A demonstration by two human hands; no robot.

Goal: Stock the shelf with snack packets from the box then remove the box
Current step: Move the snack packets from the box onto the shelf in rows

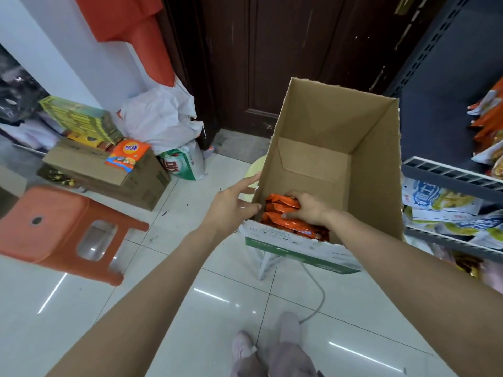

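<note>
Head view, left to right. Lower left of frame: orange plastic stool (58,229) on the white tiled floor (168,308). Upper left, behind it: closed cardboard carton (109,178) with an orange detergent packet (128,155) lying on top; a stack of yellow-green flat boxes (79,119) sits behind the carton. Right of these, a white plastic sack (160,119) and a green-and-white printed bag (185,163) lean at the foot of a dark wooden door (285,55). Centre: left hand (231,205) at the left outer wall of the open cardboard box (340,131), fingers (251,178) extended and spread, palm against the wall near the rim, thumb at the box edge; nothing gripped. The box stands tilted on a pale stool (255,165), only partly visible beneath it; flaps up, far end of the box bare. Orange snack packets (283,213) lie bunched in the near left corner of the box. Right hand (307,208) is inside the box, fingers curled down over the top of the packets, thumb pressed on their near face: holding the bunch. Right edge of frame: shelf (449,175), dark metal with a white front rail, carrying blue-and-white snack bags (441,202) on the lower tier and orange packets on shelf (490,123) on the upper tier. Bottom centre: person's feet in pale slippers (272,349).
</note>
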